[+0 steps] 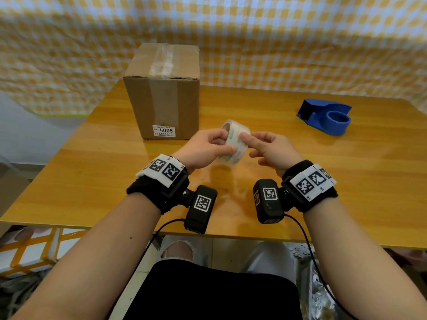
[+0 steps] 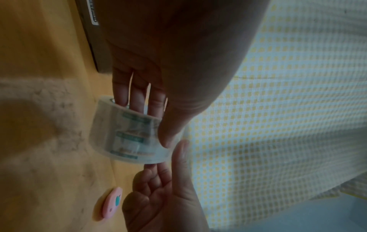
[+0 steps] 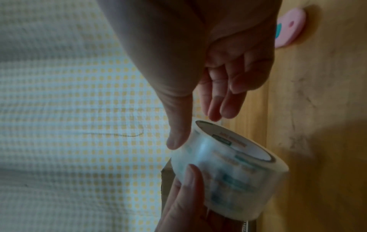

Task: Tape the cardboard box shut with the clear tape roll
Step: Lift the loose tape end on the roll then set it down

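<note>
The cardboard box (image 1: pixel 161 88) stands upright at the table's back left, flaps down, with a strip of clear tape over its top and down its front. The clear tape roll (image 1: pixel 235 140) is held above the table in front of the box. My left hand (image 1: pixel 225 142) grips it, fingers (image 2: pixel 139 100) through the core and thumb on the outer face. My right hand (image 1: pixel 248 144) touches the roll's outer surface (image 3: pixel 228 172) with its thumb tip (image 3: pixel 175 141); its other fingers (image 3: pixel 218 106) hang relaxed just off the rim.
A blue tape dispenser (image 1: pixel 328 116) sits at the back right of the wooden table (image 1: pixel 346 181). A small pink object (image 2: pixel 111 204) lies on the table near my right hand. A checked yellow cloth (image 1: pixel 300 42) hangs behind.
</note>
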